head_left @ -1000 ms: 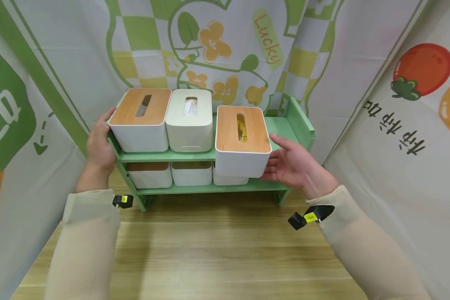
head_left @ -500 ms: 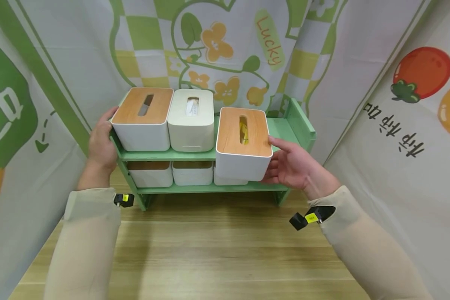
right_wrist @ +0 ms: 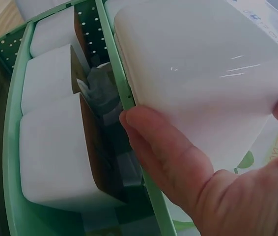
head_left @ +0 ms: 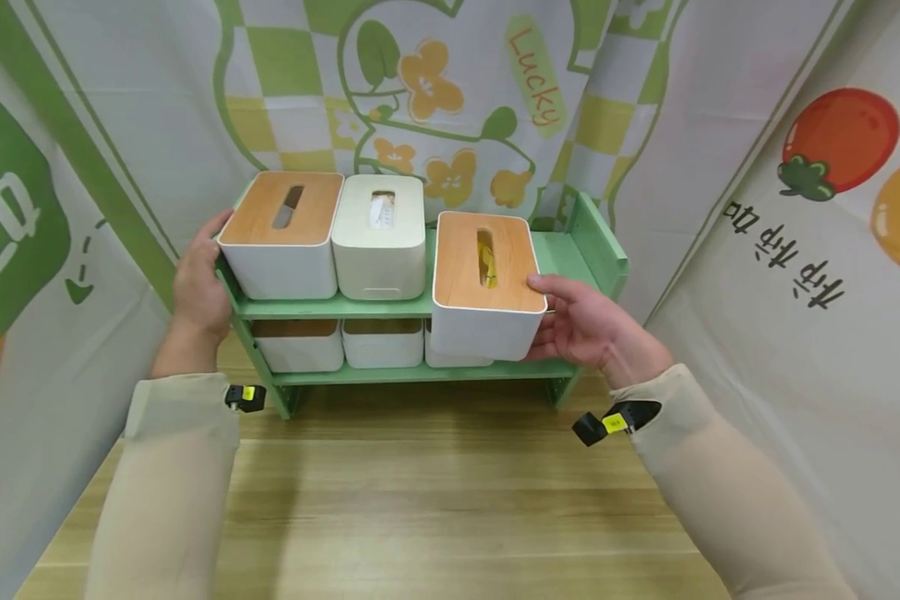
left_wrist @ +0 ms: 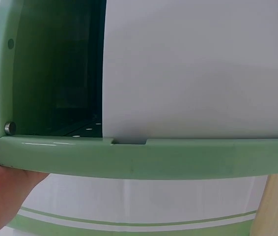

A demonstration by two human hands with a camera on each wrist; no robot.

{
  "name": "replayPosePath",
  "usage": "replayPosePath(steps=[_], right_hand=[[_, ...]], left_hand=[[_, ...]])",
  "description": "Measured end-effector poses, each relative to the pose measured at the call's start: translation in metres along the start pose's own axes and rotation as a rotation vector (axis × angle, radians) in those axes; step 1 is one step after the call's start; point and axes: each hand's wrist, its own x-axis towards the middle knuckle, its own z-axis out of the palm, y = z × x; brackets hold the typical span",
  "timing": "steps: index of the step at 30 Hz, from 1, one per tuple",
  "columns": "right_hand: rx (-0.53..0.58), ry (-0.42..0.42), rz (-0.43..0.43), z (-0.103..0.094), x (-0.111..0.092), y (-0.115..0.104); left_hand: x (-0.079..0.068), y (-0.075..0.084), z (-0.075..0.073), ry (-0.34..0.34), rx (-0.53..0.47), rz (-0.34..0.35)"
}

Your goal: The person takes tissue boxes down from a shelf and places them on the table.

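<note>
My right hand (head_left: 581, 325) holds the right side of a white tissue box (head_left: 487, 335) with a wood-look lid, thumb at the lid's edge and fingers low on its side. In the right wrist view the fingers (right_wrist: 166, 145) press against its smooth white wall. The box juts forward past the front edge of the upper board of a green two-tier rack (head_left: 600, 237); something yellow shows through the lid slot. At the far left, my left hand (head_left: 201, 292) grips the rack's side panel, also seen as a green edge (left_wrist: 178, 158) in the left wrist view.
On the upper board stand another wood-lidded tissue box (head_left: 277, 271) and a cream tissue box (head_left: 378, 271), close together. Several white boxes (head_left: 382, 346) line the lower board. A printed curtain (head_left: 420, 83) hangs behind, over a wood-look floor (head_left: 390, 500).
My right thumb has moved left onto the lid of the wood-lidded box. That box sits slightly further forward than a second ago. The left hand stays on the rack.
</note>
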Motion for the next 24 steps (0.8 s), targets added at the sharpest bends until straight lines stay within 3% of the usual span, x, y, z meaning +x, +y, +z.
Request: replayPosePath(steps=[15, 24], right_hand=[[-0.040, -0.074, -0.125, 0.001, -0.014, 0.013], [-0.017, -0.091, -0.142, 0.001, -0.022, 0.024]], left_hand=[[0.000, 0.001, 0.000, -0.004, -0.019, 0.000], [-0.001, 0.001, -0.001, -0.005, -0.015, -0.016]])
